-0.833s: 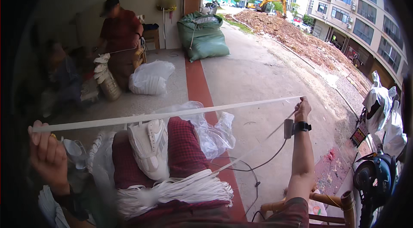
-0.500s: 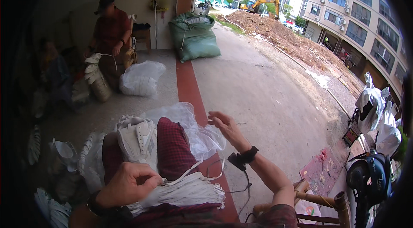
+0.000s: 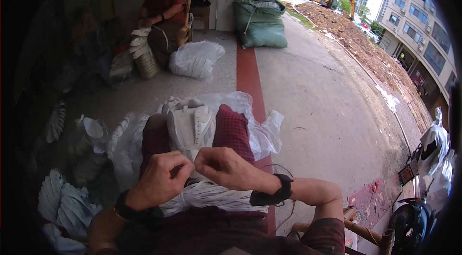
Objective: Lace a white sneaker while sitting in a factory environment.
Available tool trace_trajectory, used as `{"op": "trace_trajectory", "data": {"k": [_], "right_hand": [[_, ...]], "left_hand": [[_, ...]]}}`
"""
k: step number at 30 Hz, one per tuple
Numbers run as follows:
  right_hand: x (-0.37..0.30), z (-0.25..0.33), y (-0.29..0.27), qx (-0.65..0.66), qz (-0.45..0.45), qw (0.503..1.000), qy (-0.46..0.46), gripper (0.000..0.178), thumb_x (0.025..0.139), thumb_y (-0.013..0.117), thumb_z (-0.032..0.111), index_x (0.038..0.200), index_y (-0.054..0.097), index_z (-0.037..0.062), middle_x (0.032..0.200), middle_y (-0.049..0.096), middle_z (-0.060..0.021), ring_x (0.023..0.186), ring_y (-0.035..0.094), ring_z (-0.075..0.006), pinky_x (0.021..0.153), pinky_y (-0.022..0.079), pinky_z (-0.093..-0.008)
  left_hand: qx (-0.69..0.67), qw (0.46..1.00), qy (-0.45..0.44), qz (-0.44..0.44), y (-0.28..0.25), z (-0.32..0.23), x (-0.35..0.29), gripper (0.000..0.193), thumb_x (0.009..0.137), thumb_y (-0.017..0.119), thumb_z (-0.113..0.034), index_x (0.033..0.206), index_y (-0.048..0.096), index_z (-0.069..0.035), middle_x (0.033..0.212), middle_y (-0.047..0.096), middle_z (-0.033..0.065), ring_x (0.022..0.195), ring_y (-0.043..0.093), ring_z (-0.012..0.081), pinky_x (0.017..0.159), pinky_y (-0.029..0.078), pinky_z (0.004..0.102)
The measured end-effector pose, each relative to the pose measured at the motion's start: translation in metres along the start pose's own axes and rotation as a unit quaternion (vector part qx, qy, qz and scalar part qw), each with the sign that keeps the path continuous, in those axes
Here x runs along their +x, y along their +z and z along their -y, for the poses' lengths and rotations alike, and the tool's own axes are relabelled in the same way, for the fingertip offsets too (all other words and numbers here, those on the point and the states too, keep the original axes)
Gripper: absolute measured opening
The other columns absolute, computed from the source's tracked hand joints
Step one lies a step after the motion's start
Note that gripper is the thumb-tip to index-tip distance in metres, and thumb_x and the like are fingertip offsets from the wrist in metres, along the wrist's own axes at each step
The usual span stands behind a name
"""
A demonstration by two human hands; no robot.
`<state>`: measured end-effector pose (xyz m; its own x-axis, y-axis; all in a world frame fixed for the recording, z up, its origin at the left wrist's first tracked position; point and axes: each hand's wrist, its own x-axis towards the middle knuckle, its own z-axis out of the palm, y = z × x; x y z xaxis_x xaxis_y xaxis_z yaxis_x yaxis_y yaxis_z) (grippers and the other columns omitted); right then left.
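Close together over my lap, my left hand and my right hand are both closed in a pinch, fingertips almost touching. Whatever lies between the fingers is too small or hidden to tell. Just beneath them, a bundle of white shoelaces rests across my lap, partly covered by the hands. Beyond the hands, between my knees in dark red checked trousers, stands a white sneaker upper with a row of eyelets on its right side. Clear plastic sheeting spreads beside my right knee.
At the far left a person sits handling stacked shoe uppers. A clear bag of white pieces and a green sack stand beyond. More white bundles lie left of me. A bamboo chair and dark machine are at right.
My right hand has come in from the right, where it was spread open, and closed beside my left. The left has moved up off the laces. The view has swung left and down.
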<state>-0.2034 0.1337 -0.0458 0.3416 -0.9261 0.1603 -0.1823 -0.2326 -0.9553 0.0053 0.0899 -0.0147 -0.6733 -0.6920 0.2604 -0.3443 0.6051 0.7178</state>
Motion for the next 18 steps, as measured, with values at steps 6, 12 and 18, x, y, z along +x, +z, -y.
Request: {"op": "trace_trajectory", "data": {"k": [6,12,18], "right_hand": [[0.016,-0.039,-0.023,-0.041,-0.090,0.994,0.043,0.017,0.093,0.070,0.013,0.090,0.070,-0.0043,0.072,0.062,0.0011,0.068,0.053,-0.0028,0.058,0.044,-0.0230],[0.034,-0.045,-0.013,-0.116,-0.143,0.983,0.001,0.017,0.090,0.074,0.012,0.092,0.071,-0.0042,0.081,0.065,-0.0036,0.075,0.058,-0.0072,0.066,0.049,-0.0247],[0.054,-0.044,-0.013,-0.225,-0.118,0.964,-0.074,0.014,0.085,0.072,0.007,0.088,0.065,-0.0049,0.083,0.063,-0.0139,0.072,0.065,-0.0203,0.067,0.053,-0.0314]], "left_hand": [[-0.041,0.997,-0.035,-0.048,0.019,0.066,0.006,0.014,0.091,0.061,-0.009,0.090,0.067,0.004,0.083,0.068,0.0185,0.071,0.068,0.0291,0.065,0.051,0.0358],[-0.150,0.972,-0.174,-0.044,0.014,0.087,-0.006,0.020,0.099,0.058,-0.018,0.103,0.056,0.002,0.079,0.067,0.0089,0.065,0.067,0.0111,0.050,0.054,0.0241],[-0.184,0.963,-0.193,0.047,0.011,0.105,0.019,0.031,0.100,0.059,-0.028,0.102,0.053,0.002,0.080,0.069,0.0132,0.067,0.070,0.0186,0.055,0.058,0.0291]]}}
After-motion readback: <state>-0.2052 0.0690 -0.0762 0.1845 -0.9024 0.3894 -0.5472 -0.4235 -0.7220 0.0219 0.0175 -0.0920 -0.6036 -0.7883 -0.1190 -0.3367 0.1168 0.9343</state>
